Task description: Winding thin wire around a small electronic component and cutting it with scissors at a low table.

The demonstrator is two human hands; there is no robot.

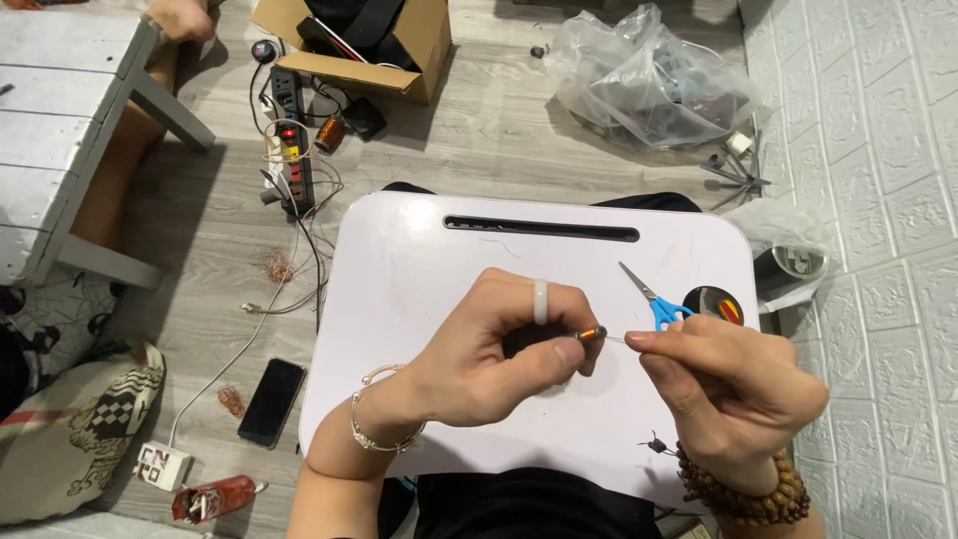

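Pinched in the left hand (489, 359), a small copper-wound coil (591, 333) sits steady above the white surface (419, 260); the right hand (733, 384), at 3 o'clock, grips its thin wire (617, 339) taut. Blue-handled scissors (654, 299) lie within reach at 1 o'clock.

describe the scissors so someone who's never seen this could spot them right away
Start at the white lap table with a long dark slot along its far edge. Near its right edge, just beyond the right hand, lie the scissors. They are small, with bright blue handles and closed silver blades pointing up and to the left, the only blue thing on the white top, beside a round cup hole.
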